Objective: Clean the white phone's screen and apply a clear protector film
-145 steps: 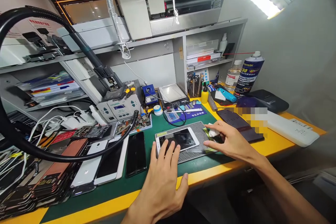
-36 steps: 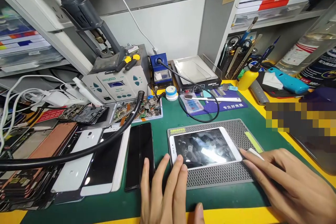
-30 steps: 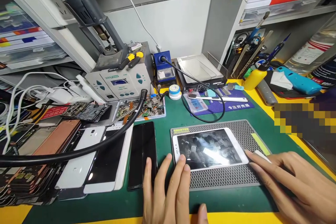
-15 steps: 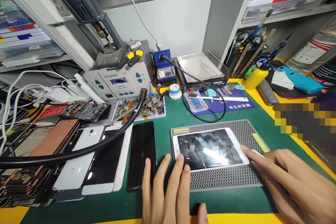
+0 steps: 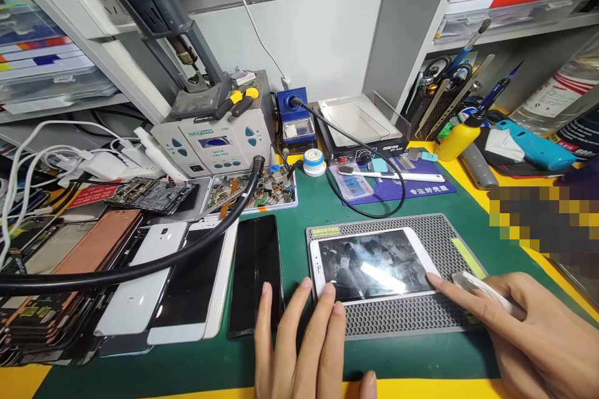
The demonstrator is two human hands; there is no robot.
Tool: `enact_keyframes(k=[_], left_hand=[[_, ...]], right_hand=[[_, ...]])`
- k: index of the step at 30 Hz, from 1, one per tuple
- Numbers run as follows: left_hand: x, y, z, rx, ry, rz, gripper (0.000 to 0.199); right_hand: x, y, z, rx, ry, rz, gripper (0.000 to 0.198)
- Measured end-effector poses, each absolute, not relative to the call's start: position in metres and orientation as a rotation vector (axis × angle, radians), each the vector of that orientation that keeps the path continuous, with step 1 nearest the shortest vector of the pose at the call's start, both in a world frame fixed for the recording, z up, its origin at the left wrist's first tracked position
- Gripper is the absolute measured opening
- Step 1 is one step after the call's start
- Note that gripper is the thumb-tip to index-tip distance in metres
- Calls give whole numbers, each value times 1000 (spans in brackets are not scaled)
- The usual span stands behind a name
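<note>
A white-framed smartphone lies face up on a grey honeycomb mat, its screen reflecting light. My left hand is open with fingers spread; its middle fingertips touch the phone's near left corner, while the outer finger is over the edge of a black phone. My right hand holds a flat white plastic tool between thumb and curled fingers. Its index finger reaches out and presses the phone's right end. Part of the tool is hidden in the palm.
Phones and phone parts crowd the left, crossed by a thick black hose. Behind are a hot-air station, a tray of small parts, a flux tub, a heating plate and a toothbrush.
My right index finger has slid nearer along the phone's right end. The white tool has turned and shows more, away from the phone. My left hand stays nearly still; the view shifts slightly.
</note>
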State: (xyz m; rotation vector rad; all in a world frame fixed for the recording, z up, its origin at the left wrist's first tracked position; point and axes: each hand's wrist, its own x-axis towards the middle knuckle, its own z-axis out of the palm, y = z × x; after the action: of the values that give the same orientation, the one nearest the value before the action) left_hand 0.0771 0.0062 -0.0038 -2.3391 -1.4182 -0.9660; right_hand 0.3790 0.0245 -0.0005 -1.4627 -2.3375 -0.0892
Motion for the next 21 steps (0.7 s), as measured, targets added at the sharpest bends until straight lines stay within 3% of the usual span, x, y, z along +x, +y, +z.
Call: enact_keyframes(k=[21], left_hand=[[79, 7, -4, -2344, -1484, -909, 41]], right_hand=[[371, 29, 5, -1520, -2296, -60, 67]])
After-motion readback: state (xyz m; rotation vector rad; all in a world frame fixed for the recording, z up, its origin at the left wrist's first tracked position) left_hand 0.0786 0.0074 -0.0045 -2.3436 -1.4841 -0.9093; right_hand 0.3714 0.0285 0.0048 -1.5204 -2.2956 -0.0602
